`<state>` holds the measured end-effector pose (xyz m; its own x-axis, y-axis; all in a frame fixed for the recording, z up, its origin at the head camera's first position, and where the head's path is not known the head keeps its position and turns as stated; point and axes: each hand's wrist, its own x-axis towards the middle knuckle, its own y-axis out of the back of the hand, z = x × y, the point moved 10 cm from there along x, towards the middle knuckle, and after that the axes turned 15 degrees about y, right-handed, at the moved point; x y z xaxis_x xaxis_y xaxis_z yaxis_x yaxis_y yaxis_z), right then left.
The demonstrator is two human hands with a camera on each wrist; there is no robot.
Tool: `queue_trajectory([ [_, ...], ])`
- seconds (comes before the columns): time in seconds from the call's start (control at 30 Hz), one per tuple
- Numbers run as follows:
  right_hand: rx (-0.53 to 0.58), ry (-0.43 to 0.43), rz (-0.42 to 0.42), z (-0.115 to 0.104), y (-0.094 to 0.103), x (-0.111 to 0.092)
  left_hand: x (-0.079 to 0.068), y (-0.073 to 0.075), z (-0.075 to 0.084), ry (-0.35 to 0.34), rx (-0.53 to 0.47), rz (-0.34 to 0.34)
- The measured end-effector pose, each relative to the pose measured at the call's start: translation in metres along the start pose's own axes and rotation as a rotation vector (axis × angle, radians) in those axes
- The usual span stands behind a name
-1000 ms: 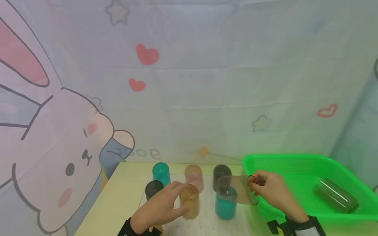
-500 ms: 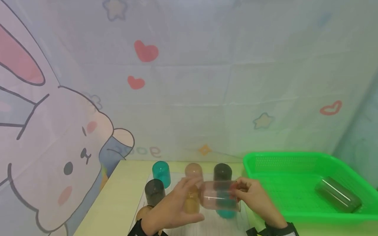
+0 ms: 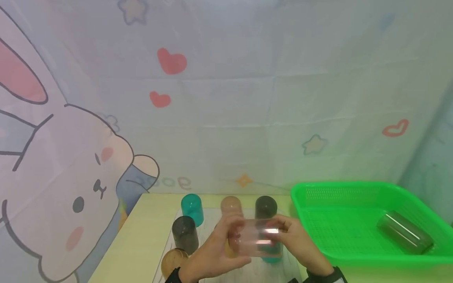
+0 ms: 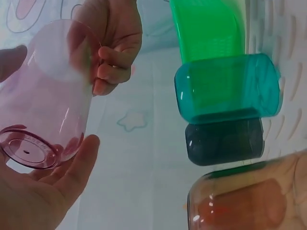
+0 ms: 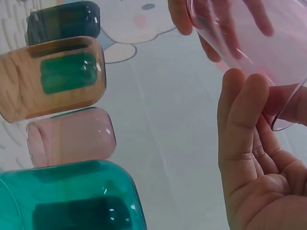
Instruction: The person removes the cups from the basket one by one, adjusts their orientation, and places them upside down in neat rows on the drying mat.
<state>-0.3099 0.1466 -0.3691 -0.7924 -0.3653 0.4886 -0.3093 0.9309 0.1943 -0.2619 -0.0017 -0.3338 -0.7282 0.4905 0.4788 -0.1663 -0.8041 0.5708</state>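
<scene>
A clear pink cup (image 3: pixel 254 240) lies sideways in the air between my two hands, above the upside-down cups. My right hand (image 3: pixel 297 240) pinches its open rim between thumb and fingers. My left hand (image 3: pixel 216 249) holds the base end, its thumb on one side and its fingers (image 4: pixel 79 167) on the other. Behind the hands stand a teal cup (image 3: pixel 192 210), a pink cup (image 3: pixel 231 205) and a dark grey cup (image 3: pixel 266 207). Another teal cup (image 3: pixel 271 260) and an amber cup (image 5: pixel 29 81) are partly covered by the held cup and hands in the head view.
A white board (image 3: pixel 291 269) bears the standing cups on a yellow table (image 3: pixel 131 232). More cups, one dark grey (image 3: pixel 185 236) and one amber-brown (image 3: pixel 172 260), stand at the left. A green basket (image 3: pixel 339 185) with a grey-green cup (image 3: pixel 405 232) lying inside is at the right.
My right hand has brought the pink cup leftward from beside the basket. My left hand has moved right from over the amber cup and now holds the pink cup's base end.
</scene>
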Motion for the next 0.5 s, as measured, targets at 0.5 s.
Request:
queue_trajectory([
  [0.5, 0.024, 0.079, -0.176, -0.011, -0.005, -0.003, 0.000, 0.009, 0.001, 0.094, -0.046, -0.032],
])
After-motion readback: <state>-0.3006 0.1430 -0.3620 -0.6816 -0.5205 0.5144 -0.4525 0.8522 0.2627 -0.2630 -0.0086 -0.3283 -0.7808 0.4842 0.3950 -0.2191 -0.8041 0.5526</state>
